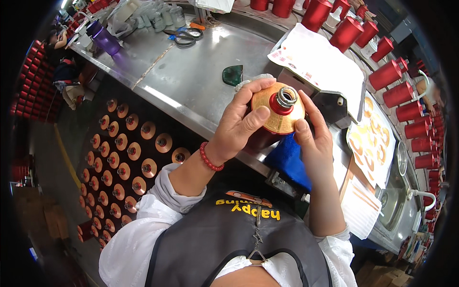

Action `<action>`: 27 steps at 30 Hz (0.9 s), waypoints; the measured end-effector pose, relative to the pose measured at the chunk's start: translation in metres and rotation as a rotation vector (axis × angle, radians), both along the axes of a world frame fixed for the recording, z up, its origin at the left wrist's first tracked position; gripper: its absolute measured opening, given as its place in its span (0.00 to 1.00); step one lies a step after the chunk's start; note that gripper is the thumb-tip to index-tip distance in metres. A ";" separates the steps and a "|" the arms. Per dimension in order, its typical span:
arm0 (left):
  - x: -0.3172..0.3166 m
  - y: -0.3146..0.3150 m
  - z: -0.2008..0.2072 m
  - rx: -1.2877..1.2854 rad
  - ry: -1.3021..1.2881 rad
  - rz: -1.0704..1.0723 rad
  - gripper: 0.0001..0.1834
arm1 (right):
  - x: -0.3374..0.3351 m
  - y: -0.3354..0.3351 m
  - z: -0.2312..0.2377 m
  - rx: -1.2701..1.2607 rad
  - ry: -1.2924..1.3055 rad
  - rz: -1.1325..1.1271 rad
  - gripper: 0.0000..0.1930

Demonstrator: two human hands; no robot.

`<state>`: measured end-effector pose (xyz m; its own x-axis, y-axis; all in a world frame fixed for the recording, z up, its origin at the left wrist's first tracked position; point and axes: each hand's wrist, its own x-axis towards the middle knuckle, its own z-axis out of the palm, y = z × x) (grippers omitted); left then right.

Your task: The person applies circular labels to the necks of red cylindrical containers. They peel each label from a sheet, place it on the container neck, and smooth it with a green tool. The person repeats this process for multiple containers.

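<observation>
The left hand (pixel 235 122) grasps the left side of a red bottle (pixel 283 123) with a gold shoulder, its thumb lying on the gold; the right hand (pixel 316 134) grasps the right side with bent fingers and thumb. The bottle is at the near edge of the metal table (pixel 210 64), open neck up, near a blue cloth (pixel 291 165). Scissors (pixel 187 38) and a purple bottle (pixel 105 40) are far left, a sheet of gold labels (pixel 382 174) to the right
</observation>
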<state>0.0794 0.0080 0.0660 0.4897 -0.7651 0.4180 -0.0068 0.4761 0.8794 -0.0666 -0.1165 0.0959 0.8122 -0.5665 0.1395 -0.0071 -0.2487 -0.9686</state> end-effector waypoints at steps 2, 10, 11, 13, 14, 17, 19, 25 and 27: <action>0.002 0.000 0.002 0.022 0.018 -0.059 0.32 | 0.001 0.001 0.001 -0.029 0.000 -0.008 0.28; 0.005 0.001 0.002 0.077 0.009 -0.081 0.33 | 0.005 0.002 0.004 -0.156 -0.047 0.003 0.30; 0.006 0.002 0.003 0.082 0.017 -0.092 0.33 | 0.005 0.003 0.004 -0.026 -0.049 0.006 0.30; 0.008 0.003 0.011 0.051 0.165 -0.149 0.33 | 0.004 0.002 0.003 0.142 -0.049 0.007 0.31; 0.009 0.003 0.014 0.036 0.239 -0.178 0.33 | 0.005 0.002 0.003 0.178 -0.047 0.007 0.31; 0.008 0.002 -0.001 -0.012 0.070 -0.113 0.33 | 0.008 0.004 0.002 0.056 -0.032 0.004 0.32; 0.006 0.001 0.000 -0.012 0.090 -0.113 0.32 | 0.008 0.003 -0.001 0.028 -0.033 -0.002 0.32; 0.004 0.003 -0.001 0.046 0.021 -0.032 0.33 | 0.008 0.003 -0.002 -0.039 -0.052 -0.002 0.32; 0.002 0.003 -0.002 0.043 0.016 0.014 0.32 | 0.008 0.004 -0.001 -0.002 -0.033 -0.008 0.31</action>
<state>0.0812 0.0107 0.0642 0.5066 -0.7754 0.3770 0.0008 0.4377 0.8991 -0.0584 -0.1123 0.0951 0.8026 -0.5725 0.1675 0.0231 -0.2507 -0.9678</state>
